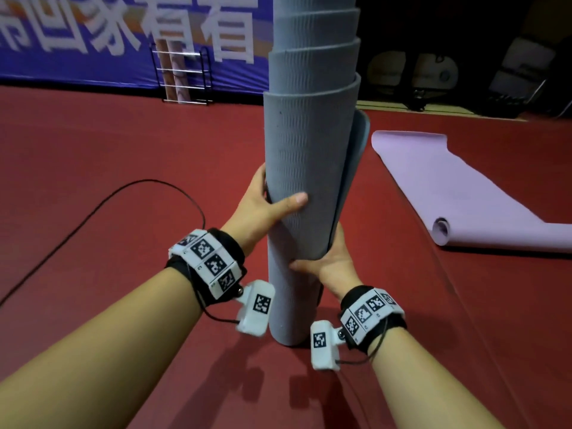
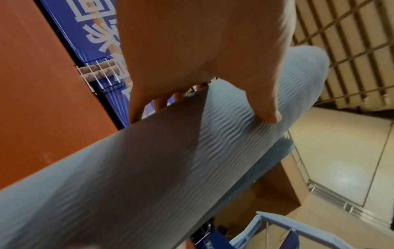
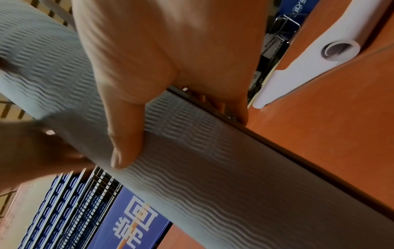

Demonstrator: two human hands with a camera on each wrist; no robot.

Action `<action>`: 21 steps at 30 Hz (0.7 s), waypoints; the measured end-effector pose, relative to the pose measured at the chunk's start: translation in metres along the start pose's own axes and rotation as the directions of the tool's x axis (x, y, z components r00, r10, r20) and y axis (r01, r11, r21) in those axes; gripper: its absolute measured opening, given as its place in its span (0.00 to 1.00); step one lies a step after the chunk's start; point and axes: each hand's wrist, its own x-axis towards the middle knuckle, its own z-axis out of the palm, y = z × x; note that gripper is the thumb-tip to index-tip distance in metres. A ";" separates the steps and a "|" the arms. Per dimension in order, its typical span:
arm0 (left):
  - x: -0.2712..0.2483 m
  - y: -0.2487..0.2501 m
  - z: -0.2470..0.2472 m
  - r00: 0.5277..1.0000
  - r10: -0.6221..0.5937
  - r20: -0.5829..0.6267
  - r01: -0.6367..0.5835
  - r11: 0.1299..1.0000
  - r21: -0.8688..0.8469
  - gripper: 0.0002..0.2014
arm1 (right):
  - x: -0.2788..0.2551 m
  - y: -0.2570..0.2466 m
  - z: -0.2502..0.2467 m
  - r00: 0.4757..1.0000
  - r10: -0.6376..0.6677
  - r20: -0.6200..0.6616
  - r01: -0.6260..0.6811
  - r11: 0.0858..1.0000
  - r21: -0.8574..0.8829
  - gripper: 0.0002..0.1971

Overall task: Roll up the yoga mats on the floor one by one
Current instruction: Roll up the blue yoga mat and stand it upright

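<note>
A rolled grey-blue yoga mat (image 1: 306, 156) stands upright on the red floor in front of me, its layers telescoping upward out of the head view. My left hand (image 1: 272, 205) grips it at mid-height, thumb across the front, fingers behind. Lower down, my right hand (image 1: 325, 258) grips it from the right side, thumb on the front. The ribbed mat (image 2: 192, 160) fills the left wrist view under my left hand (image 2: 192, 80). The same mat (image 3: 213, 168) crosses the right wrist view under my right hand (image 3: 160, 84). A purple mat (image 1: 458, 193) lies flat to the right, its near end curled.
A black cable (image 1: 102, 205) curves over the red floor at left. A wire rack (image 1: 182, 72) holding rolled mats stands against a blue banner (image 1: 123, 35) at the back. Dark chairs (image 1: 510, 72) sit at the back right. The purple mat (image 3: 319, 47) shows in the right wrist view.
</note>
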 end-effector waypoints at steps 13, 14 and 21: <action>0.059 0.102 0.019 0.954 0.247 -0.172 -0.244 0.969 0.042 0.43 | 0.010 -0.030 0.010 0.999 -0.035 -0.002 0.035 0.999 0.037 0.60; 0.061 0.103 0.019 0.948 0.275 -0.159 -0.267 0.961 0.072 0.45 | 0.011 -0.032 0.010 0.999 -0.042 -0.003 0.042 0.998 0.047 0.60; 0.071 0.095 0.017 0.941 0.336 -0.050 -0.323 0.931 0.168 0.41 | 0.013 -0.030 0.009 0.999 -0.017 -0.038 0.018 0.999 0.034 0.62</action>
